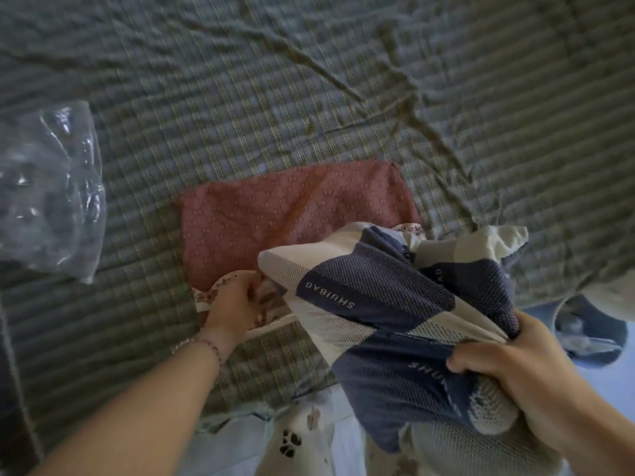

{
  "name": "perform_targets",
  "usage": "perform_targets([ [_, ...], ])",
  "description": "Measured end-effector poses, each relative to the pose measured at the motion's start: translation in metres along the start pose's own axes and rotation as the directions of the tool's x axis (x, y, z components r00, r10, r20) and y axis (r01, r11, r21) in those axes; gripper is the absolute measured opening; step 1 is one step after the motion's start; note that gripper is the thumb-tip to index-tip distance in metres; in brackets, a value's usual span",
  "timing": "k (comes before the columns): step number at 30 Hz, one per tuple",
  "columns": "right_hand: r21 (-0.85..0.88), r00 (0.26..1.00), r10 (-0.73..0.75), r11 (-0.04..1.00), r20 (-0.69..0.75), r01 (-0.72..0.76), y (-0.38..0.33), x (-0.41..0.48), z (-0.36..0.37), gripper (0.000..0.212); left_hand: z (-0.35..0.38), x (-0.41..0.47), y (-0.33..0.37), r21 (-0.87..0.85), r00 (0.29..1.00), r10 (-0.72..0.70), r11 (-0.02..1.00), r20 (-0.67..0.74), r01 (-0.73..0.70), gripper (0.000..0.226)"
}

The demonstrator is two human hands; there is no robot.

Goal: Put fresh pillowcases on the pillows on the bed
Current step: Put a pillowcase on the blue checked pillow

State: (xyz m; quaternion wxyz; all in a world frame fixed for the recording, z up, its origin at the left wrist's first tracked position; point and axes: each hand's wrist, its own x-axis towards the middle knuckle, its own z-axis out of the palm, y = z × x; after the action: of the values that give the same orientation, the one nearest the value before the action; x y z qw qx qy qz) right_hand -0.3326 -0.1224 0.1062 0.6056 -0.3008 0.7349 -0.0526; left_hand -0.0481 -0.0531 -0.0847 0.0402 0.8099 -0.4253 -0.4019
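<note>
**Pillow in one hand, pillowcase edge in the other**

The right hand (522,369), lower right of the frame, is clenched around a bunched end of the navy and cream mesh pillow (378,293), which has "SHUIBAO" printed on it. The pillow slopes up towards the centre, and its far corner lies over the near right part of the pink dotted pillowcase (292,214), hiding that bit.

The pillowcase lies flat in the middle of the frame on the grey-green checked quilted bed cover (240,97). The left hand (237,304) is at its near edge, fingers curled onto a floral-print trim there. The fingertips are tucked into the fabric, so I can't see exactly how much it has hold of.

At the left edge there's a crumpled clear plastic bag (51,187), blurry and partly cut off; can't make out what's in it. At the right, past the bed's edge, a dark blue slipper (591,331) sits on a pale blue floor, half hidden by the cover. The whole upper half is motion-blurred.
</note>
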Motion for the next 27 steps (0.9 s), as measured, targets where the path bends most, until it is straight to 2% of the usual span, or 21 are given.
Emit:
perform_targets([
  [2,-0.052,1.0,-0.013,0.999,0.018,0.014,-0.004,-0.012,-0.006,0.031,-0.016,0.004,0.012,-0.042,0.999,-0.051,0.998,0.01,0.051,0.025],
  [5,-0.126,0.998,-0.044,0.991,0.041,0.049,-0.007,-0.029,-0.013,0.034,-0.043,0.012,0.036,0.005,0.981,-0.115,0.993,0.158,0.116,0.032],
  [8,-0.163,0.996,-0.038,0.985,0.08,0.051,-0.008,-0.045,-0.015,0.028,-0.071,0.013,0.058,0.294,0.975,0.009,0.953,0.22,-0.075,0.031],
  [10,-0.169,0.997,-0.017,0.985,0.074,0.029,-0.004,-0.05,-0.01,0.027,-0.078,0.015,0.066,0.347,0.987,0.083,0.929,0.138,-0.127,0.012],
  [11,-0.149,0.997,-0.004,0.989,0.076,0.015,-0.001,-0.05,-0.005,0.026,-0.078,0.016,0.069,0.312,0.994,0.091,0.944,0.062,-0.106,0.004],
  [13,-0.101,0.995,0.016,0.995,0.097,-0.006,0.006,-0.049,0.009,0.027,-0.074,0.016,0.077,0.125,0.998,0.033,0.992,-0.052,-0.026,0.017],
  [15,-0.041,0.993,0.055,0.998,0.104,-0.051,0.016,-0.043,0.024,0.028,-0.067,0.014,0.084,-0.037,0.998,-0.07,0.997,-0.009,0.069,0.037],
  [16,0.014,0.991,0.084,0.996,0.108,-0.086,0.022,-0.038,0.031,0.03,-0.064,0.012,0.087,-0.058,0.995,-0.099,0.993,0.012,0.099,0.04],
  [18,0.144,0.984,0.132,0.978,0.116,-0.149,0.031,-0.03,0.047,0.037,-0.066,0.002,0.083,-0.045,1.0,-0.019,0.999,-0.003,0.019,0.036],
  [20,0.237,0.985,0.137,0.958,0.108,-0.159,0.035,-0.024,0.062,0.039,-0.074,-0.011,0.075,-0.029,0.986,0.164,0.986,-0.038,-0.165,0.019],
  [22,0.276,0.988,0.12,0.95,0.101,-0.143,0.034,-0.022,0.074,0.038,-0.084,-0.021,0.065,0.082,0.942,0.328,0.943,-0.067,-0.323,0.011],
  [23,0.284,0.989,0.105,0.95,0.106,-0.131,0.031,-0.022,0.078,0.035,-0.09,-0.023,0.062,0.155,0.921,0.379,0.919,-0.089,-0.364,0.018],
  [25,0.264,0.991,0.07,0.96,0.114,-0.098,0.025,-0.022,0.083,0.027,-0.103,-0.023,0.056,0.252,0.901,0.408,0.897,-0.148,-0.364,0.024],
  [27,0.232,0.995,0.027,0.972,0.092,-0.048,0.017,-0.021,0.083,0.025,-0.112,-0.022,0.05,0.299,0.895,0.41,0.889,-0.179,-0.347,0.018],
])
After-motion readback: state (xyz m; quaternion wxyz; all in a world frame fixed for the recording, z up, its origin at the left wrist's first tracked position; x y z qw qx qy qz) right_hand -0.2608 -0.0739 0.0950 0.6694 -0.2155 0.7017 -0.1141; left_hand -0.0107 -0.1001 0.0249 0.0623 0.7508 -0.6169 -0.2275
